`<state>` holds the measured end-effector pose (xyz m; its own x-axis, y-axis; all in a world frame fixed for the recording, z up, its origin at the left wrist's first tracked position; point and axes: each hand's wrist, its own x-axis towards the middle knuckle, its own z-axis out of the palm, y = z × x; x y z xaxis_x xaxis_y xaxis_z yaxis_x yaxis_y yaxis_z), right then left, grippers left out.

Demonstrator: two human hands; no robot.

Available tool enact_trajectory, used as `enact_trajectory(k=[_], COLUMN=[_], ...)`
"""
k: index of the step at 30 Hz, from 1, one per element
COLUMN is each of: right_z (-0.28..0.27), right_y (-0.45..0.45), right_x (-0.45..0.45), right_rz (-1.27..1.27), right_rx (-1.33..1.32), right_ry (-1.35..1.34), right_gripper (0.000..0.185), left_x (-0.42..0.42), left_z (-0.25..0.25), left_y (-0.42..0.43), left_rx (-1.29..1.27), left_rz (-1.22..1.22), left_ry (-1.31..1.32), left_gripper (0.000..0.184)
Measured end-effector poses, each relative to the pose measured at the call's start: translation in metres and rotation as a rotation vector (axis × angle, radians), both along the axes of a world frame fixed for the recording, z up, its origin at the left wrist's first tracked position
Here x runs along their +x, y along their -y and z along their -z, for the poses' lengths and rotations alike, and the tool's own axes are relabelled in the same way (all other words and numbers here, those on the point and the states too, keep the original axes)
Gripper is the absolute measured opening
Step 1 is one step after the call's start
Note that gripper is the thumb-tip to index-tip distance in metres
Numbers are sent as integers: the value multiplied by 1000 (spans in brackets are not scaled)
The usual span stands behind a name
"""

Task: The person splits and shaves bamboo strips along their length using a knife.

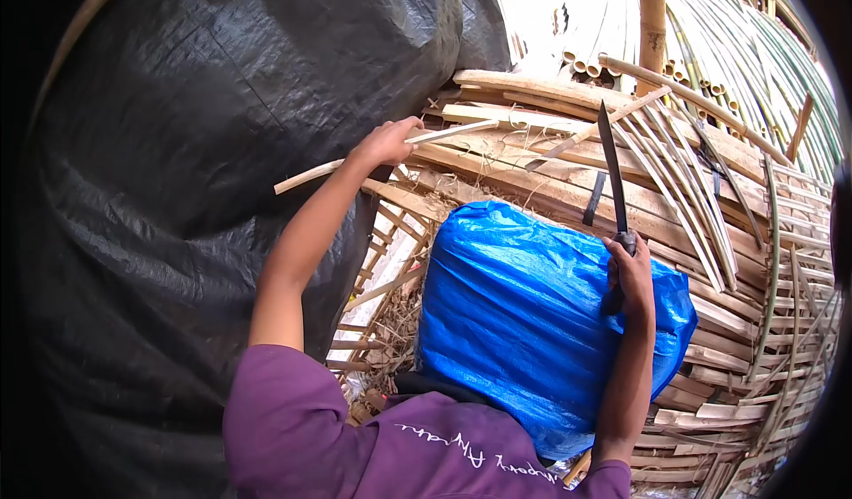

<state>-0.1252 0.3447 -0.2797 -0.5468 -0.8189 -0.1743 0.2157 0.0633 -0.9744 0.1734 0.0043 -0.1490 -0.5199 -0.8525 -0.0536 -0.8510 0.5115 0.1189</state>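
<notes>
My left hand (387,143) is closed around a pale bamboo strip (453,132), whose other end sticks out behind my wrist toward the black tarp. In my right hand (632,273) is a long dark-bladed knife (611,166), its blade pointing up and away from me. The knife's dark handle sits inside my curled fingers, above a blue plastic-covered bundle (524,312) in front of my body. Several split bamboo strips (679,188) lie to the right of the blade, on a floor of bamboo slats (532,157).
A large black tarp (204,162) hangs along the left side. An upright bamboo post (651,28) stands at the back right, near stacked bamboo poles (593,68). Below my left forearm there is a slatted gap with shavings (399,312) around it.
</notes>
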Motion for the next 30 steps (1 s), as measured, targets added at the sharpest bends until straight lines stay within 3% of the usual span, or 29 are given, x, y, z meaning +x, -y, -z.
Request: enact_trajectory(k=[1, 2, 9, 11, 12, 20, 30], right_z=[0, 2, 0, 3, 4, 3, 4], right_y=[0, 1, 0, 2, 3, 0, -1], right_x=[0, 0, 2, 1, 1, 1, -1], right_rz=[-4, -2, -15, -30, -39, -35, -44], right_rx=[-10, -10, 13, 3, -3, 16, 1], right_ry=[-9, -6, -24, -36, -31, -50, -82], right_gripper=[25, 25, 26, 26, 26, 24, 26], left_x=[-2, -4, -35, -39, -47, -60, -70], left_z=[1, 4, -5, 6, -6, -14, -109], left_y=[3, 4, -5, 8, -12, -17, -52], left_rx=[132, 11, -114, -312, -291, -654, -838], left_rz=[-36, 7, 98, 186, 187, 403, 441], left_ry=[30, 121, 369, 487, 483, 600, 737], left_gripper=[46, 46, 41, 42, 25, 21, 24])
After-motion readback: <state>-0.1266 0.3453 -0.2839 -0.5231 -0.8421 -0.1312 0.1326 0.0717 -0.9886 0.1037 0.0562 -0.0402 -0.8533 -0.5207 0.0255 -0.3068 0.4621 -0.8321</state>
